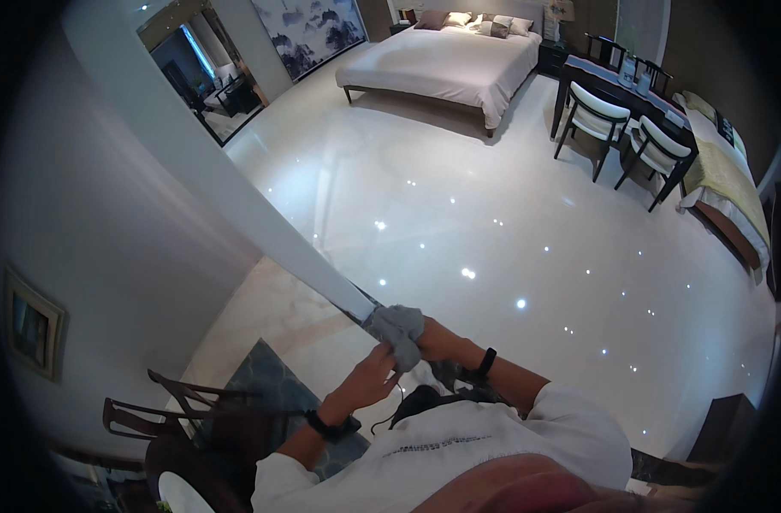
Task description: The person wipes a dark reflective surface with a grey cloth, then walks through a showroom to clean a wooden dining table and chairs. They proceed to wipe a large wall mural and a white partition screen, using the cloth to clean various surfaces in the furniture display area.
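Note:
Both of my hands are on a crumpled grey cloth (400, 330) in front of my body. My left hand (370, 378) pinches its lower left side, fingers bent around the fabric. My right hand (437, 340) grips it from the right; its fingers are mostly hidden behind the cloth. The cloth is beside the near end of a white partition wall (301, 243), and whether it touches the wall I cannot tell. Each wrist wears a dark band. A thin dark cord (390, 417) hangs by my left forearm.
Dark wooden chairs (172, 410) stand at lower left over a blue-grey rug (262, 365). Beyond the glossy floor (467, 224) are a bed (442, 64), a dark table (653, 102) with white-backed chairs (599, 112), and a second bed (727, 173). A framed picture (34, 327) hangs left.

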The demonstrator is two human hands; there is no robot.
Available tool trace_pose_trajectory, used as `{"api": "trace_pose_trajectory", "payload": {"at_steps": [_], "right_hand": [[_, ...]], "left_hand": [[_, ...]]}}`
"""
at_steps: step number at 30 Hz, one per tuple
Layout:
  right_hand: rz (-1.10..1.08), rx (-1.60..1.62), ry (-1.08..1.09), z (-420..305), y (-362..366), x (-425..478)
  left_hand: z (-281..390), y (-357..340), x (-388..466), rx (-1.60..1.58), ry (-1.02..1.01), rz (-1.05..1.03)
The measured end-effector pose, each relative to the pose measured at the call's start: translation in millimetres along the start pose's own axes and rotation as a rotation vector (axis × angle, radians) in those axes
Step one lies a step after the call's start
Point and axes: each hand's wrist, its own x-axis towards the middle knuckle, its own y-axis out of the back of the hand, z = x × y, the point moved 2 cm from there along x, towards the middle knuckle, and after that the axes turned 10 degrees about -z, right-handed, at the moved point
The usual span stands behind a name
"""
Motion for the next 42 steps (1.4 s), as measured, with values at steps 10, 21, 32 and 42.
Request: {"api": "trace_pose_trajectory", "payload": {"at_steps": [10,21,32,42], "right_hand": [[0.180,-0.047,0.160,63.8,35.6,240.1],[0.006,-0.161,0.254,116.9,25.7,464.2],[-0.138,0.131,0.328,126.8,26.3,551.6],[-0.162,0.176,0.549,195.2,91.0,558.0]], "left_hand": [[-118.9,176.5,36.4,0.182,0.059,0.772],[-191.1,321.1,53.6,0.349,-0.105,1.676],[-232.1,370.2,91.6,0.725,0.270,1.210],[-282.1,378.5,181.4,0.903,0.297,1.206]]}}
